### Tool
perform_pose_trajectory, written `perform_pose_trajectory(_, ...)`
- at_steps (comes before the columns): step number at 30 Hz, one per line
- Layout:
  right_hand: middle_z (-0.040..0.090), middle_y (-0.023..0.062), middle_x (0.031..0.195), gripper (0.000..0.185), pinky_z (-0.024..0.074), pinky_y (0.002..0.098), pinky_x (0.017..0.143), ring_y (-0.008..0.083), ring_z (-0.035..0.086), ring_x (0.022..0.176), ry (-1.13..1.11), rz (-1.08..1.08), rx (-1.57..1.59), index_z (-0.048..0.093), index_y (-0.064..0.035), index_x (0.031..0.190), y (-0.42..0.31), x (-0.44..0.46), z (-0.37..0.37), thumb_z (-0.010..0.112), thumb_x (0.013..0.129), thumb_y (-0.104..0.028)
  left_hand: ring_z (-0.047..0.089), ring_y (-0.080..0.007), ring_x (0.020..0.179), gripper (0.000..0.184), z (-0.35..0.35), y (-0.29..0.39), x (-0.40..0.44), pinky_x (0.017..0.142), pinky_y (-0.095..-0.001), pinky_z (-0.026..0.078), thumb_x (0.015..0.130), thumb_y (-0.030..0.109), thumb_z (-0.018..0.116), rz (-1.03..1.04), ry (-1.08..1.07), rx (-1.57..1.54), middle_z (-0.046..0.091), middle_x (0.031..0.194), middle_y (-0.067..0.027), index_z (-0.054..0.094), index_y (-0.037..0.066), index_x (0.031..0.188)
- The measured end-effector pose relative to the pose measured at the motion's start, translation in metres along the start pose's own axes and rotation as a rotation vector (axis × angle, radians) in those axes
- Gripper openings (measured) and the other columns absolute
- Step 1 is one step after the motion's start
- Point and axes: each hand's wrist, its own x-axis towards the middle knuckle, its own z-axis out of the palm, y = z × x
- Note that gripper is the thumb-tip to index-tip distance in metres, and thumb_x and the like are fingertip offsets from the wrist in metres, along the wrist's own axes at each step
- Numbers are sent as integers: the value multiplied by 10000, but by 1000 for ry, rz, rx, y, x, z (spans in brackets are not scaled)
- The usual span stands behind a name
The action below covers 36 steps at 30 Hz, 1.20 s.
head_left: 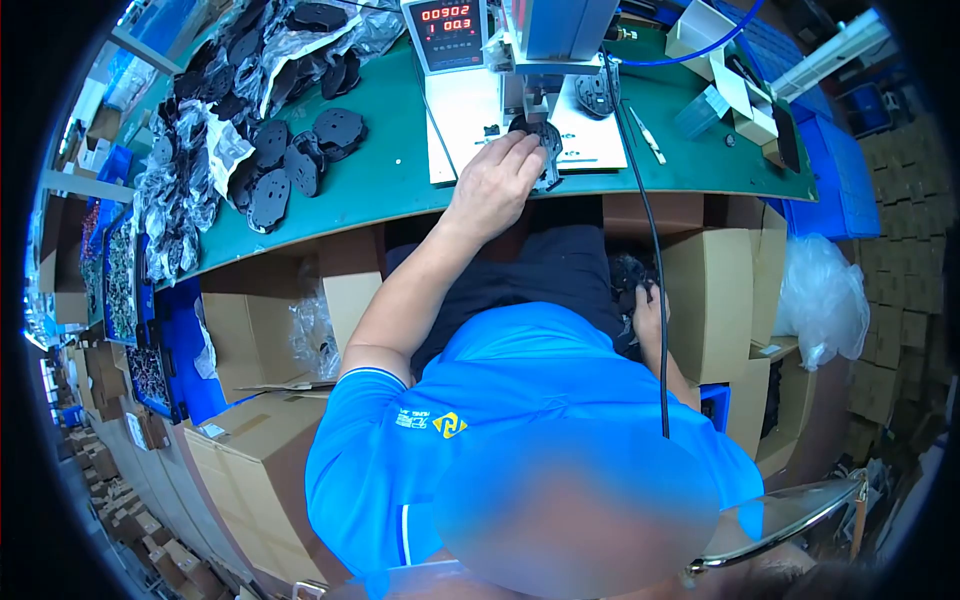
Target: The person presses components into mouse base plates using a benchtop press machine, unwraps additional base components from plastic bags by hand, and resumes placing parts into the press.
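Note:
My left hand [500, 178] reaches onto the white base plate of a small press [540, 88]. Its bent fingers hold a black plastic part [548, 150] beneath the press head; the fingers cover much of that part. Low on the right, beside my leg, my right hand [652, 312] is closed around a dark piece [640, 285] at an open carton, where more black parts show. Its exact shape is unclear. Another rounded black part [596, 95] with holes lies on the right of the white plate [450, 140].
Several flat black parts [270, 200] and crumpled plastic wrap [180, 190] lie on the green table [390, 190] at left. A counter display [447, 35] stands beside the press. A black cable [650, 220] hangs down the right. Cardboard boxes [710, 290] flank my legs.

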Motion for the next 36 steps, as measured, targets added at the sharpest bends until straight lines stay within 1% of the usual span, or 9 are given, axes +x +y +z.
perform_pose_trajectory(4,746,299,1255,544,551,553,1085,478,712,1234,-275,266,-35,721,-58,1462,131,-8,48,763,1019,-370,711,-372,1317,473,-2,2,-4,1084,-501,591,862,-24,722,-35,-28,-11,748,1418,-157,708,35,1331)
perform_pose_trajectory(7,760,303,1257,680,550,557,1109,486,712,1262,-273,379,-167,629,-66,1581,121,-18,53,779,998,-382,684,-368,1367,538,-6,2,-5,1133,-503,554,821,-39,735,-59,-69,-23,738,1457,-156,707,35,1354)
perform_pose_trajectory(9,784,273,1214,739,563,571,1079,486,733,1232,-225,220,-168,575,-77,1622,103,-13,56,791,986,-385,671,-365,1391,565,-10,3,-5,1157,-504,534,804,-42,740,-72,-87,-33,735,1469,-156,706,35,1363)
perform_pose_trajectory(15,788,198,1122,463,610,476,987,386,782,1068,-173,71,228,684,-44,1470,-60,17,23,736,1034,-191,656,-363,1417,605,-6,5,-7,1163,-512,523,782,-52,741,-112,-117,-33,725,1498,-149,704,36,1380)
perform_pose_trajectory(17,785,190,1195,369,614,428,967,294,783,1048,-185,-186,254,729,-24,1409,-113,23,4,714,1051,-108,649,-359,1430,621,-5,6,-8,1168,-514,519,774,-58,743,-122,-114,-23,722,1507,-144,703,41,1385)
perform_pose_trajectory(21,776,200,1205,347,609,432,977,316,778,1071,-135,-474,373,737,-14,1375,-186,32,-9,722,1030,-44,645,-356,1439,628,-5,7,-11,1175,-515,512,769,-63,741,-148,-93,-62,723,1505,-142,704,46,1387)
perform_pose_trajectory(24,753,189,1198,381,585,471,1014,412,726,1142,57,-848,372,755,-7,1316,-240,45,-24,758,935,9,643,-354,1444,631,-6,8,-10,1181,-517,507,772,-68,734,-157,-90,-78,723,1506,-138,705,52,1391)
perform_pose_trajectory(27,734,190,1229,401,572,469,1009,402,712,1138,166,-986,326,751,-10,1324,-275,65,-27,765,923,9,643,-356,1444,635,-5,8,-12,1185,-520,503,771,-73,732,-162,-90,-75,723,1510,-137,706,53,1392)
perform_pose_trajectory(36,688,200,1321,599,518,531,1120,420,647,1253,121,-1009,231,759,-75,1376,-296,106,2,711,783,-7,619,-356,1476,652,-2,5,-17,1203,-531,483,787,-39,724,-177,-48,-143,703,1530,-154,702,49,1433)
